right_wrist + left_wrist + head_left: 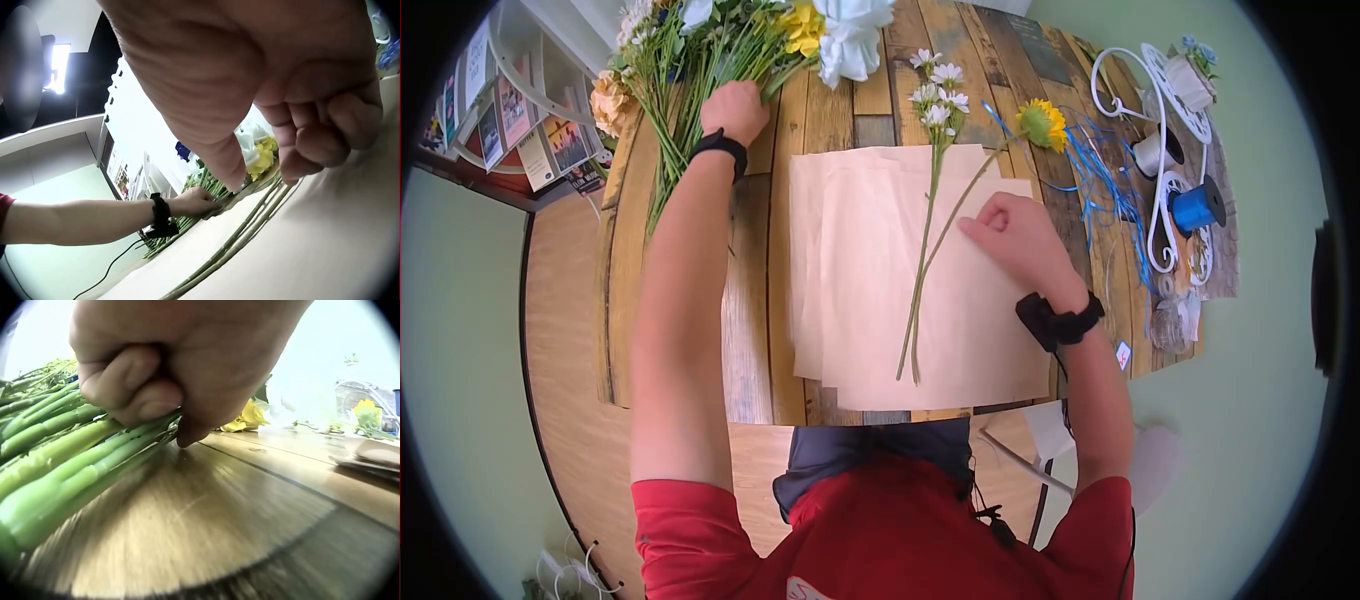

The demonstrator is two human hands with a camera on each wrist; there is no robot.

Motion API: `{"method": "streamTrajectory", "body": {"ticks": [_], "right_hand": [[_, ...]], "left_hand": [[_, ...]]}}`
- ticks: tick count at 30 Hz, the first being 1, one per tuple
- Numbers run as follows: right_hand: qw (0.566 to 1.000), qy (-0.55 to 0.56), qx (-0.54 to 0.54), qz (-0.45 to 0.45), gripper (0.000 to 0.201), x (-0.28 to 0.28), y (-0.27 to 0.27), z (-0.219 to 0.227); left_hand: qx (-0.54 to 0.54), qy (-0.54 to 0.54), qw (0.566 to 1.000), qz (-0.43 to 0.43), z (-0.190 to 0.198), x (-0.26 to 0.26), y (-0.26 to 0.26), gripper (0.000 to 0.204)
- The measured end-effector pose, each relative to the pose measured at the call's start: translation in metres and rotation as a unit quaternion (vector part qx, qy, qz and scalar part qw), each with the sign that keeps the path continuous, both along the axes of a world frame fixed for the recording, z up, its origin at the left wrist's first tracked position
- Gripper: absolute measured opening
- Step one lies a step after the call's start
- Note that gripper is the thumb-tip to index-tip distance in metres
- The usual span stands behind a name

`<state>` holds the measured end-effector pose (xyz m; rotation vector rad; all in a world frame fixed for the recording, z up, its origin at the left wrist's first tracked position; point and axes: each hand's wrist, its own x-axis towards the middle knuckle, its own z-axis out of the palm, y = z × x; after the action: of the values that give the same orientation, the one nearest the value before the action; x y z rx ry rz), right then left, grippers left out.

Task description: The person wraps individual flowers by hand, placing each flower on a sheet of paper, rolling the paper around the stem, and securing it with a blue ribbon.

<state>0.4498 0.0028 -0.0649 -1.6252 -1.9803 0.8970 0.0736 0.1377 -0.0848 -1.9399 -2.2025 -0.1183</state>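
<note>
At the back left, my left hand [736,112] [181,369] grips green stems [75,456] in a large bunch of flowers; its fingers are curled and the fingertips press down close to the table. My right hand [1022,240] [300,81] is over the brown paper [870,240], just right of two crossing stems. Its fingers are loosely bent, with a gap between thumb and fingertips and nothing held. White daisies [940,108] and a yellow flower [1042,125] top these stems, whose lower ends [908,350] lie on the paper. In the right wrist view the stems [231,247] run below the hand.
White blooms [850,40], yellow blooms [802,28] and a peach flower [610,103] belong to the bunch. Blue ribbon [1100,175], a blue spool [1197,208] and a white metal stand [1157,150] are at the right. A magazine rack [520,110] stands at the left.
</note>
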Motion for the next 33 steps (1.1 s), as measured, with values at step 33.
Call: {"method": "streamTrajectory", "body": {"ticks": [33], "right_hand": [[0.990,0.013,-0.131,0.048,0.033,-0.023,0.027,-0.015]], "left_hand": [[-0.292,-0.556,0.777,-0.056,0.009,0.065,-0.145,0.027]]}}
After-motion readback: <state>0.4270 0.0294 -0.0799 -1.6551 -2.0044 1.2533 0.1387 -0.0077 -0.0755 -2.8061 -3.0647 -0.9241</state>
